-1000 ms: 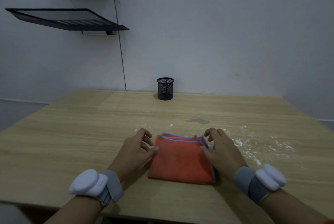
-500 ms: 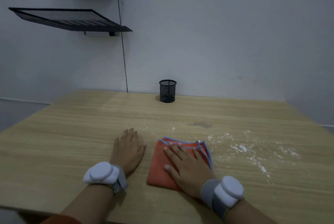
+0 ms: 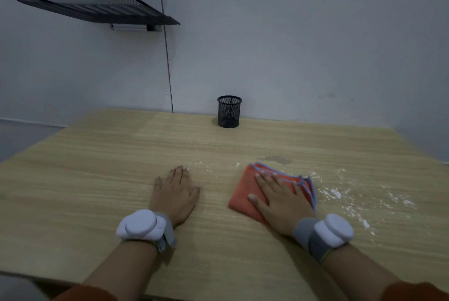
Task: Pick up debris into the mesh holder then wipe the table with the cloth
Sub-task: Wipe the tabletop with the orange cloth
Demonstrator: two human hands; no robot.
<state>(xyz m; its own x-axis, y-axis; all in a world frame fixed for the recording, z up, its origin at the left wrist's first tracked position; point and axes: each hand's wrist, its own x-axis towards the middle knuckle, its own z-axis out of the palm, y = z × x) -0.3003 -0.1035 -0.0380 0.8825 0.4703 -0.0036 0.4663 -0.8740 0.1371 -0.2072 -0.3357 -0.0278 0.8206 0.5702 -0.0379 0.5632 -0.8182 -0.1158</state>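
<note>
Cloth (image 3: 245,194) lies under the flat right hand (image 3: 279,203); left hand (image 3: 176,194) rests flat, empty; a fast sweep could scatter the white powder (image 3: 336,194) off the surface (image 3: 97,167).

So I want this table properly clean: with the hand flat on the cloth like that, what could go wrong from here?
The white powder lies scattered to the right of the orange cloth; a wipe by the right hand may well push it off the table edge rather than gather it. The cloth's folded layers fan out at its right edge and may bunch. Specks near the left hand and the dark stain could be missed.
</note>
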